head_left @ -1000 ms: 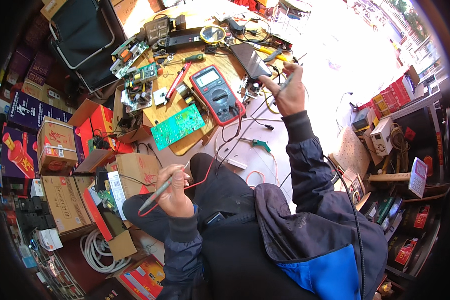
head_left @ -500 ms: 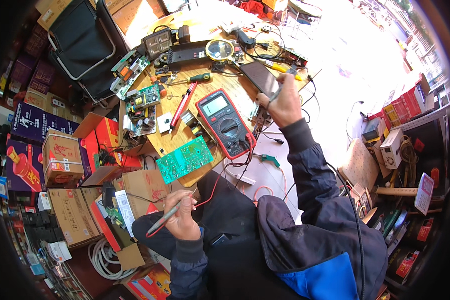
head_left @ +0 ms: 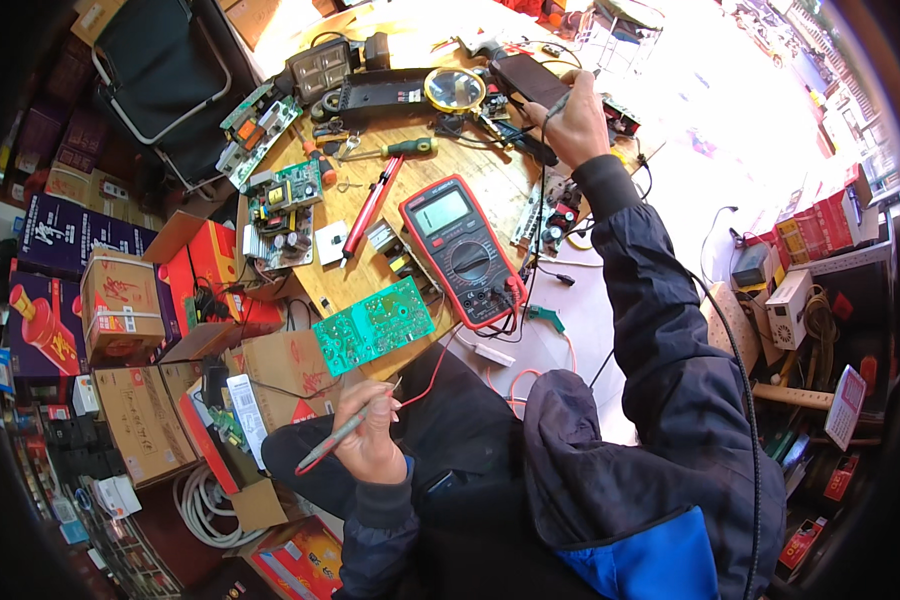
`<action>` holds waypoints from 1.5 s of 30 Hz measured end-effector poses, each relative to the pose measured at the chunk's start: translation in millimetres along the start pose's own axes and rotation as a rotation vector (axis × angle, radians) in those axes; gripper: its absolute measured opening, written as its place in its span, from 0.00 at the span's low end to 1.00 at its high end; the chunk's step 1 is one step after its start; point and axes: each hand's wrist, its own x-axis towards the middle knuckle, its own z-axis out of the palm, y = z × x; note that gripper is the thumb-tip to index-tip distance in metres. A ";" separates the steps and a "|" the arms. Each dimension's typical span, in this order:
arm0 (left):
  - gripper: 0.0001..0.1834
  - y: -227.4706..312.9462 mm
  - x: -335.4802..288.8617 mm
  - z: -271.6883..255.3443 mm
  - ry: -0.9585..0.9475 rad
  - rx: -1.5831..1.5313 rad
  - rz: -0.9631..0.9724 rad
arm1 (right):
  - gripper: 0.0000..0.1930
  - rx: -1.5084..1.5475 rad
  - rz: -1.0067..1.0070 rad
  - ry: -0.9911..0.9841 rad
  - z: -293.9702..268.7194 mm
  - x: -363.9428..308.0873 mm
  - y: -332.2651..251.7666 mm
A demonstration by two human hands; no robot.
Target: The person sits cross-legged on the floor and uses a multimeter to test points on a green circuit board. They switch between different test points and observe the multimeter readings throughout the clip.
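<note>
My left hand (head_left: 372, 442) is closed around a grey test probe (head_left: 342, 436), held over my lap. Its thin tip points up and right, and a red lead runs from it toward the multimeter. My right hand (head_left: 578, 125) reaches across the table's far right, gripping a dark smartphone (head_left: 530, 80) by its near end. A slim grey stick also shows between those fingers. The red-framed multimeter (head_left: 463, 250) lies face up on the wooden table. Left of it, a green circuit board (head_left: 373, 325) rests at the near edge, solder side up.
A red pen-like tool (head_left: 370, 212), a green-handled screwdriver (head_left: 410, 148) and a yellow-rimmed magnifier (head_left: 455, 90) lie on the table. Component boards (head_left: 285, 200) line its left side. Cardboard boxes (head_left: 145, 425) stack at left; a black chair (head_left: 160, 90) stands far left. Cables trail at right.
My right hand has moved farther away, carrying the smartphone up and back past the magnifier's handle. The left hand stays nearly still with the test probe. The view has shifted slightly.
</note>
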 end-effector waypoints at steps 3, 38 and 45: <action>0.09 -0.7 -0.2 0.4 0.013 0.002 -0.003 | 0.40 -0.021 -0.027 -0.078 4.2 2.8 -1.4; 0.08 -30.6 0.2 23.5 -0.173 0.007 -0.124 | 0.24 0.827 0.515 -0.064 -53.1 -216.6 -19.5; 0.12 -41.0 21.7 17.5 -0.125 0.072 -0.124 | 0.22 1.199 0.626 -0.045 -38.2 -219.3 -21.8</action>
